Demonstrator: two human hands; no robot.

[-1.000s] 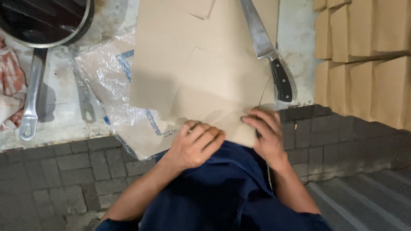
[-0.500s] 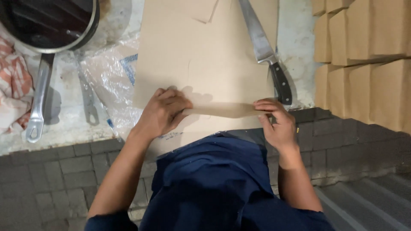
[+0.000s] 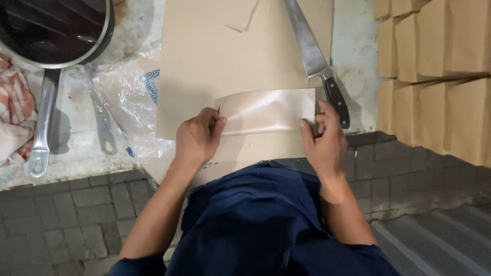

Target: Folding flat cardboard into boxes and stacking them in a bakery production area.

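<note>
In the middle of the frame a sheet of brown paper (image 3: 230,66) lies flat on a pale work surface (image 3: 353,51), and its near edge has been folded up into a flap (image 3: 266,110) that shows a shiny, lighter face. The left hand (image 3: 197,138) grips the left end of that flap, thumb and fingers closed together on the paper's edge. The right hand (image 3: 325,143) does the same at the right end, fingertips pinched on the corner of the flap, just below and beside the handle of a knife.

The knife (image 3: 319,66) lies at the upper right of the sheet, its long blade partly on the paper and its black handle pointing down toward the right hand (very close, though I cannot tell whether they touch). A smaller piece of brown paper (image 3: 225,10) sits at the top edge of the frame on the big sheet.

Left of the sheet is a crumpled clear plastic bag (image 3: 128,97) with a blue pattern, tucked partly under the paper. In the upper left corner stands a dark frying pan (image 3: 51,30) with a long metal handle running down the left side, and a red-and-white cloth (image 3: 15,112) lies at the far left edge. Stacks of folded brown paper bags (image 3: 434,71) fill the upper right. The lower half of the frame shows the person's dark blue clothing (image 3: 255,225) and grey paving bricks (image 3: 66,209).
</note>
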